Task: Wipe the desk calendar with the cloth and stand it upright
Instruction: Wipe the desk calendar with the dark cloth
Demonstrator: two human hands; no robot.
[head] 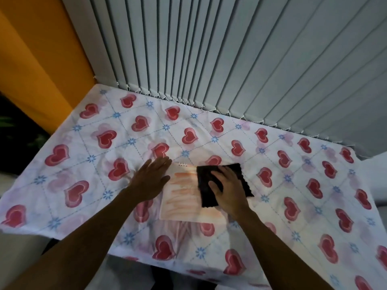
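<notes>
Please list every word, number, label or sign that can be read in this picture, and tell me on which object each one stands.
No text can be read anywhere.
Flat white spiral-bound desk calendar: only blurred orange streaks, overexposed; dates or words cannot be made out.
Black square cloth under the right hand: no label visible.
White tablecloth with red hearts and blue flowers: pattern only, no writing.
Grey vertical blinds: no markings.
The left hand covers the calendar's left edge.

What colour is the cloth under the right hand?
Black; the square wiping cloth lies flat on the pale orange-streaked desk calendar, clearest in the head view.
</notes>
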